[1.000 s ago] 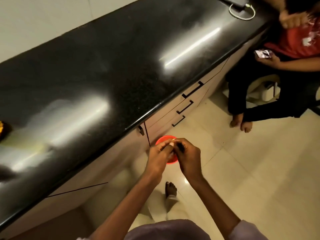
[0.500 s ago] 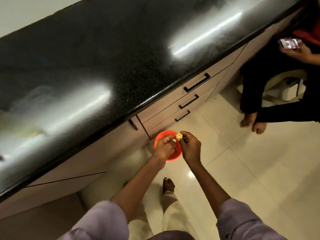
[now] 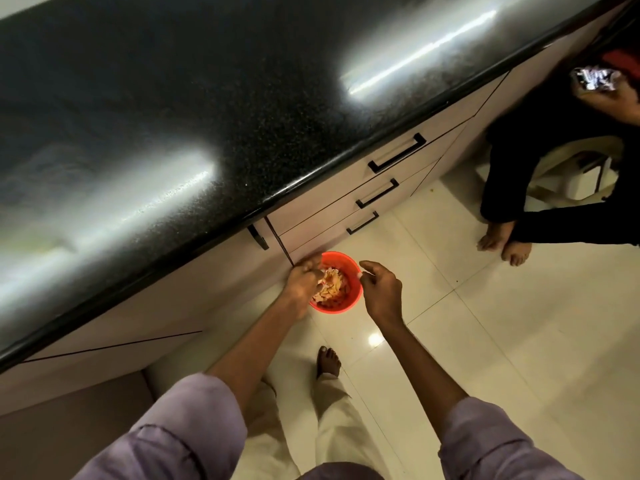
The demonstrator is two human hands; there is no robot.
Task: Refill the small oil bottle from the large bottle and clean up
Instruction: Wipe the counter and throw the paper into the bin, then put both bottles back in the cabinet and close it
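Reaching both hands over a small round red plastic bin [image 3: 349, 299] of scraps on the tiled floor [image 3: 485, 341].
Left hand [image 3: 303, 282] fingers spread loosely over it, holding nothing visible; right hand [image 3: 381, 289] fingers curled, contents unclear.

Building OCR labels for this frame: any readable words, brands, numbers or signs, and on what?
None readable.
Shiny printed packet in the seated person's hand: print too blurred to read.
Scraps inside the round red plastic bin: no legible text.
Black granite countertop: unmarked.
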